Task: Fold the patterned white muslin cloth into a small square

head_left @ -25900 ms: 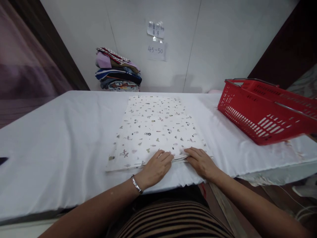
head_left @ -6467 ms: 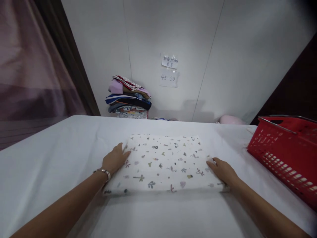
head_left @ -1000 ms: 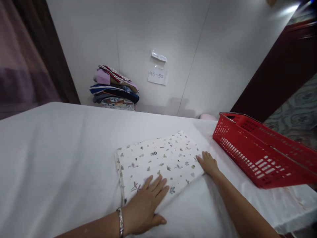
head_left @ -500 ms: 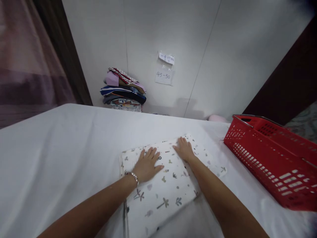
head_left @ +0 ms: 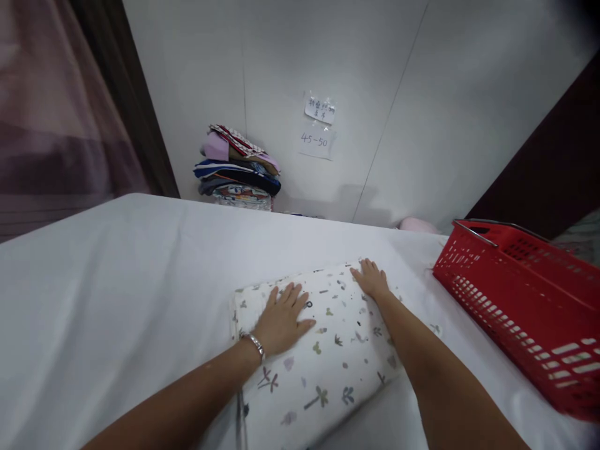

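A white folded cloth [head_left: 328,369] printed with small palm trees, leaves and other shapes lies in front of me on the white-covered table. My left hand [head_left: 282,320] rests flat on its left part, fingers spread, with a silver bracelet at the wrist. Near the cloth's far right corner lies my right hand [head_left: 371,279], palm down with fingers stretched out. Neither hand grips anything. Part of the cloth's right side is hidden under my right forearm.
A red plastic basket [head_left: 510,300] with metal handles stands on the right. Beyond the table's far edge is a pile of folded fabrics [head_left: 239,169] against the wall. Paper signs [head_left: 316,139] are taped to the wall, and a pinkish curtain [head_left: 56,112] hangs at left.
My right hand has slid rightward over the cloth, and the flap on the right now lies more in line with the rest. My left hand stays on the cloth. The view shifted slightly.
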A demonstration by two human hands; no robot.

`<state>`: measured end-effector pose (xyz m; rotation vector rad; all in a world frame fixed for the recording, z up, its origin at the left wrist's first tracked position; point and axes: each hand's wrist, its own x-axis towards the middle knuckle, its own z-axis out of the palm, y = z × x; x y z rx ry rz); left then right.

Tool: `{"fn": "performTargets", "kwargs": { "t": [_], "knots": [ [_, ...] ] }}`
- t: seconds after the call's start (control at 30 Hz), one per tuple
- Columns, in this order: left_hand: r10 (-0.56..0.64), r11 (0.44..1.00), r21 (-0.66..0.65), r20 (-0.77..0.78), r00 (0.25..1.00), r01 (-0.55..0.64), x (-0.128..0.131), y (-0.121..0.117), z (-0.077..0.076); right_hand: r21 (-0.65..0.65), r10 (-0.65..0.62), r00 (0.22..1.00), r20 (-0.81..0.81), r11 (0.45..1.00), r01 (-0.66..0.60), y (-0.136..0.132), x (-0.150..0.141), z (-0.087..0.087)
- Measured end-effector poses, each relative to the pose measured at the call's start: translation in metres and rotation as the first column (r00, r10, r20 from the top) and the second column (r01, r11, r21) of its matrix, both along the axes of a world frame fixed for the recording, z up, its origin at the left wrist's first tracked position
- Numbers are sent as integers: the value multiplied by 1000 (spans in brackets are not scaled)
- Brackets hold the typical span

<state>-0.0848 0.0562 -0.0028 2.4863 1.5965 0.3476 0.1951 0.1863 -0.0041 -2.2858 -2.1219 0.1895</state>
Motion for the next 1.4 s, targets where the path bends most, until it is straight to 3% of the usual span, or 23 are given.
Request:
{"fn": "performTargets", "kwargs": {
  "t": [0.17, 0.3, 0.5, 0.67, 0.9, 1.0, 1.1, 1.3, 1.4],
  "knots": [
    [-3, 1000, -17, -14, 1000, 3, 2, -1, 2, -7, -14, 1000, -8, 1000, 14, 1, 4, 0],
    [-11, 1000, -21, -38, 999, 10, -1, -2, 7, -3, 5, 1000, 2, 1000, -5, -13, -4, 3],
    [159, 987, -3, -57, 986, -160, -25, -8, 6, 37, 78, 997, 0, 996, -78, -39, -4, -6],
    [174, 983, -59, -42, 984, -177, -31, -10, 4, -14, 60, 998, -7, 998, -60, -49, -14, 4],
    [156, 987, -20, -17, 988, -156, -30, -9, 1, 36, 242, 970, -1, 970, -242, -102, -26, -4],
    [147, 988, -38, 4, 989, -147, -29, -9, 5, -14, 249, 967, -53, 968, -250, -128, -26, -3],
    [165, 986, -49, 76, 983, -162, -34, -11, 11, 39, 344, 936, -78, 939, -342, -152, -25, -4],
    [290, 957, -32, 170, 942, -289, -72, -27, 9, 124, 352, 933, -80, 932, -341, -184, -33, -4],
    [340, 940, -54, 218, 915, -336, -88, -38, 7, 148, 503, 861, -71, 859, -490, -204, -50, -2]
  ]
}}
